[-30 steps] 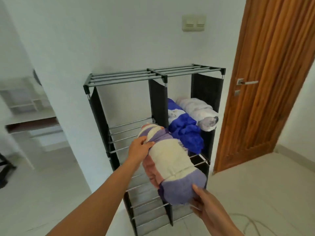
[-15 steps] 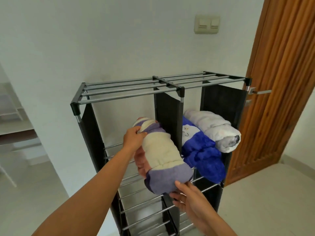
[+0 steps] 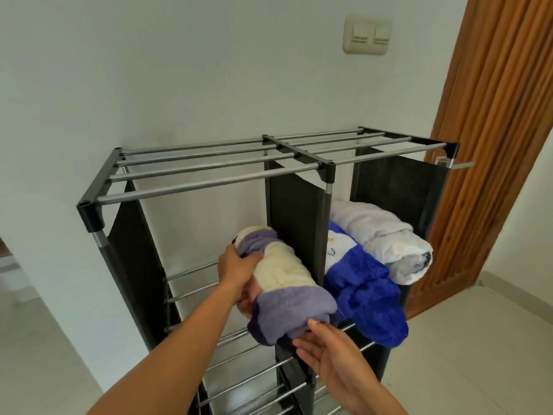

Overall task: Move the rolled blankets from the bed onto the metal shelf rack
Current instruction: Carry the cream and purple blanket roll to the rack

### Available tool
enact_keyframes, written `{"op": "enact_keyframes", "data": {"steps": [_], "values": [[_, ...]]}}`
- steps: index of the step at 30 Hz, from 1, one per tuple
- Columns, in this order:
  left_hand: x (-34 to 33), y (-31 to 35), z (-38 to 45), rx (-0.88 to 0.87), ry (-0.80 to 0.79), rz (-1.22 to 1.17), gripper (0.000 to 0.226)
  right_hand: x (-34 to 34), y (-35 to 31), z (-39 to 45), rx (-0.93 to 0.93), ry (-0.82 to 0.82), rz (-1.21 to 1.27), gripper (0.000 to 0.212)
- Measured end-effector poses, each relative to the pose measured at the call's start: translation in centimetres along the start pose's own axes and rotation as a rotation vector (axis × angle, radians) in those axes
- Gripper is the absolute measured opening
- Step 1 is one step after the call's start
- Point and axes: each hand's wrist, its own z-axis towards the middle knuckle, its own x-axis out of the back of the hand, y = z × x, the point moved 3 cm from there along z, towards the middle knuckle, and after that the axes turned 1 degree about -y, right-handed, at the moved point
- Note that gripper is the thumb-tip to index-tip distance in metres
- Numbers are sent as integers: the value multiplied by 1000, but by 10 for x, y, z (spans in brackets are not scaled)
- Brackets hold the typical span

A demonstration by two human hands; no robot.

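A rolled cream, lilac and pink blanket (image 3: 284, 283) lies partly inside the left compartment of the metal shelf rack (image 3: 209, 167), its near end sticking out over the front bars. My left hand (image 3: 236, 265) grips its far upper side. My right hand (image 3: 326, 351) presses against its near lilac end, fingers spread. In the right compartment a blue blanket (image 3: 365, 292) and a white rolled blanket (image 3: 386, 244) rest side by side.
The rack stands against a white wall, with a black fabric divider (image 3: 296, 211) between the compartments. A wooden door (image 3: 493, 145) is at the right, its handle (image 3: 460, 165) just behind the rack's corner. A light switch (image 3: 366, 35) sits above. Lower shelf bars (image 3: 254, 381) show below.
I have come closer to the rack, and both hands have pushed the cream and lilac blanket further into the left compartment.
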Motion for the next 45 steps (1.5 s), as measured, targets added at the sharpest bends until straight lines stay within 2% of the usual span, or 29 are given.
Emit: {"op": "enact_keyframes", "data": {"steps": [4,7,11,16,21,22,25,27,29,31,35,37,40,43,45], "values": [[3,0,9,88,-117,-199,22,-2,1,5,-15,11,-2,34],[5,5,17,52,-59,-217,11,-5,-2,8,1,5,-5,38],[2,17,21,24,-20,-228,6,-9,-5,9,49,-28,2,27],[7,17,23,71,-36,-292,11,-16,-5,10,68,-36,10,29],[15,23,22,-18,27,-266,5,-24,-9,9,135,-87,-23,29],[15,25,21,-42,-2,-232,9,-25,-9,10,145,-74,-39,29],[11,26,16,-68,-103,-86,46,-21,1,13,166,-27,-149,26],[8,24,9,-91,-132,72,59,-18,8,14,190,-4,-232,28],[6,24,0,-153,-76,247,60,-15,14,13,195,-5,-267,33],[4,34,-16,-299,16,357,55,-8,16,13,172,9,-248,40],[-8,61,-66,-695,103,332,25,37,34,5,96,171,-135,54],[-21,69,-99,-814,7,231,12,71,46,-7,78,315,-30,57],[-69,62,-138,-826,-299,178,11,123,56,-41,79,519,147,50],[-146,37,-176,-758,-729,437,4,172,57,-96,149,688,256,45],[-192,27,-214,-733,-935,540,13,207,54,-142,222,791,303,45]]}}
